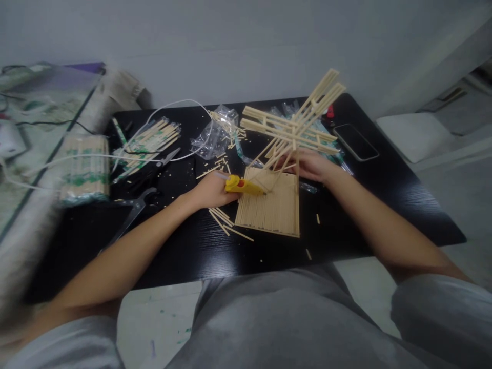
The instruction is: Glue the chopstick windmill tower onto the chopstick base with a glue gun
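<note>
My left hand [212, 190] is closed around a yellow hot glue gun [246, 186], whose nozzle points right, over a flat panel of thin wooden sticks [267, 210]. The panel belongs to a windmill-like stick model, with crossed lattice blades [294, 125] rising at its far end. Behind those blades and the thin struts, my right hand [307, 163] is curled at the model's far right side, gripping the stick frame. Some of its fingers are hidden by the sticks. Whether the nozzle touches the panel I cannot tell.
On the black table [326, 215] are scissors [168, 157], pliers [134, 210], wrapped stick bundles [85, 166], opened stick packs [154, 143], crumpled plastic [217, 133] and a phone [355, 142]. Loose sticks [226, 223] lie beside the model. A white cable [161, 106] loops across the left side.
</note>
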Tool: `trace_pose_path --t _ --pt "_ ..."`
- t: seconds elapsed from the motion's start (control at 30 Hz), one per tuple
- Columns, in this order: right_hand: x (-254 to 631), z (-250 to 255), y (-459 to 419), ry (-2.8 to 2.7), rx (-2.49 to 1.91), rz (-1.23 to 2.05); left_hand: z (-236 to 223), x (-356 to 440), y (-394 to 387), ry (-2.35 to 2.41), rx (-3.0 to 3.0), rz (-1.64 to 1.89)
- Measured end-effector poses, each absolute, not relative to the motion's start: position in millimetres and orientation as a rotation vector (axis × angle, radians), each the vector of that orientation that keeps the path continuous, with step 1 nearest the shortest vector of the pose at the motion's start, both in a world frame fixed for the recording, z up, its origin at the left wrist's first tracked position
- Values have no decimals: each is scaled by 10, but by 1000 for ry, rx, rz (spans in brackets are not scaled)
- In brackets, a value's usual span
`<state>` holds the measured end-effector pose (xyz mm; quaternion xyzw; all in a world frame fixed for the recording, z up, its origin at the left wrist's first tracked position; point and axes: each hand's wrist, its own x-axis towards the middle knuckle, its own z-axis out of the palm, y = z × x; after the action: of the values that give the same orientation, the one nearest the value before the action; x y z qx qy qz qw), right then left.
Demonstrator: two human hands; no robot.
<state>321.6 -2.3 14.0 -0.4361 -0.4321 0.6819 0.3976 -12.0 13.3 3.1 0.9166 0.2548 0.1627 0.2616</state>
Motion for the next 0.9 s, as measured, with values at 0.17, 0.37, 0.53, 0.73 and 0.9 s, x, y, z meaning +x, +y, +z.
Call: trace_pose_path --t 0.17,0.37,0.53,0.73,0.9 --pt "3216 134 -16 -1088 -1105 1722 42 -114 132 691 2483 435" --pt "3223 126 -17 -1089 -1113 1723 48 -113 131 703 2477 425" --pt "3241 97 -2 -1079 -1110 1734 24 -122 136 680 2467 450" --pt "3244 80 3 -1089 -1085 1710 3 -116 147 680 2487 458" --pt "3263 75 1 -1104 -1057 1712 13 -110 137 726 2467 438"
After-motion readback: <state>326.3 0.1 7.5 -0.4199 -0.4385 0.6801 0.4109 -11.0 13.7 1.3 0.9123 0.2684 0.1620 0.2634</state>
